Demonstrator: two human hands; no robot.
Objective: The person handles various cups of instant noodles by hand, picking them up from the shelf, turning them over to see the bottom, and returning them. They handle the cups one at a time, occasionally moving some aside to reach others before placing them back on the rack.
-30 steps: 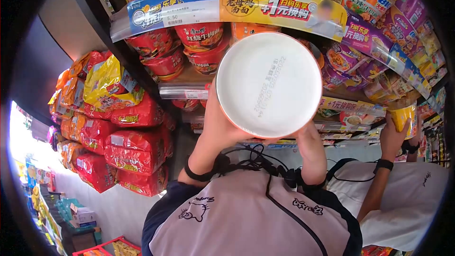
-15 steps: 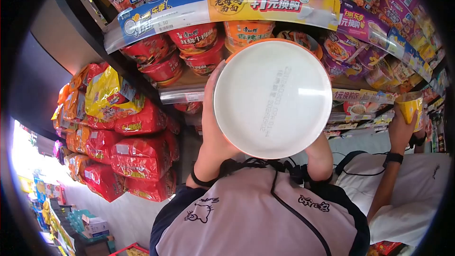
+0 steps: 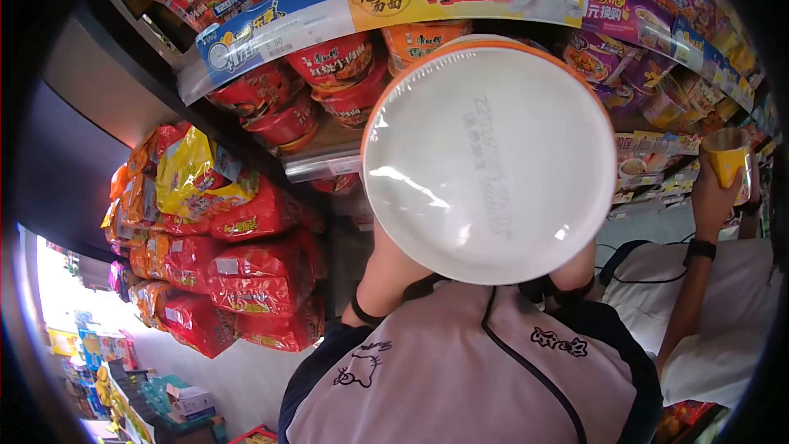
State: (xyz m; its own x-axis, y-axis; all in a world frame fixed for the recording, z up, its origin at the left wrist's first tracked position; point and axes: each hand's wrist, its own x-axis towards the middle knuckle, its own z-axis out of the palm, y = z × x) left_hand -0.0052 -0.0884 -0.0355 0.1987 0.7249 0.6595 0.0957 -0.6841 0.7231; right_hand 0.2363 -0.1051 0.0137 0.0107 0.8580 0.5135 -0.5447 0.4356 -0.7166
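Note:
A large round noodle tub (image 3: 490, 164) is held up close to the camera, its white base with faint printed text facing me and an orange rim showing along the top. My left hand (image 3: 389, 259) is at its lower left and my right hand (image 3: 579, 261) at its lower right. Both hands are around the tub, with their fingers hidden behind it. Behind the tub, red noodle tubs (image 3: 333, 62) and an orange tub (image 3: 423, 39) stand on a shelf.
A shelf edge with a yellow and blue promotional strip (image 3: 394, 0) crosses the top. Purple tubs (image 3: 596, 57) sit at right. Red noodle packs (image 3: 255, 279) are stacked at left. Beside me on the right, another person's hand (image 3: 713, 193) holds a yellow cup (image 3: 726, 156).
The tub appears larger and closer, and its printed text has turned slightly. My left hand's fingers, seen earlier along the tub's left side, are now hidden. The view has shifted slightly.

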